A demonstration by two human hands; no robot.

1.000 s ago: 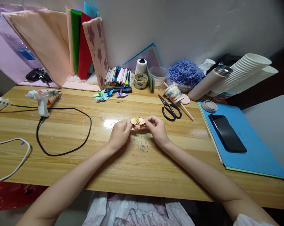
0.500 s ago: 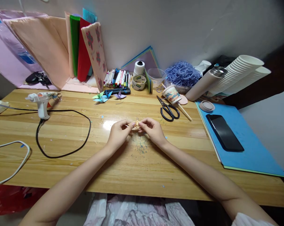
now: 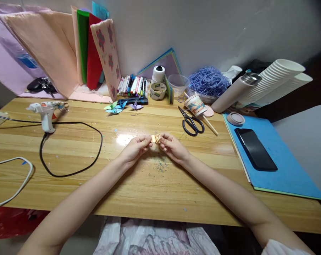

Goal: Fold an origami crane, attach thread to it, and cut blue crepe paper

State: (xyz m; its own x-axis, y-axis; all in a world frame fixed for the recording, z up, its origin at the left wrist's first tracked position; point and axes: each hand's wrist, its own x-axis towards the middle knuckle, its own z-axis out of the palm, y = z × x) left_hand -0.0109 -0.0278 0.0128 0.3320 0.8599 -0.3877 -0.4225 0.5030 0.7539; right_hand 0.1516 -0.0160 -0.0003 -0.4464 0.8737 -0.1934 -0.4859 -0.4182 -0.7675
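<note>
A small folded piece of orange paper (image 3: 155, 139) is held between my two hands over the middle of the wooden table (image 3: 139, 193). My left hand (image 3: 137, 148) pinches its left side between thumb and fingers. On the right side, my right hand (image 3: 173, 147) grips it the same way. The fingertips hide part of the paper. Behind my hands lie green and blue folded paper cranes (image 3: 114, 108) and a purple one (image 3: 135, 106).
Black scissors (image 3: 192, 124) lie beyond my right hand, near a paper cup (image 3: 195, 105) with a stick. A glue gun (image 3: 47, 115) and its looped cord are at the left. A phone (image 3: 255, 149) rests on blue sheets (image 3: 288, 166) at the right. Markers (image 3: 133, 86) stand behind.
My fingers have shifted on the orange paper, and more of it shows between them. My left fingers have curled in closer. The whole view has moved slightly.
</note>
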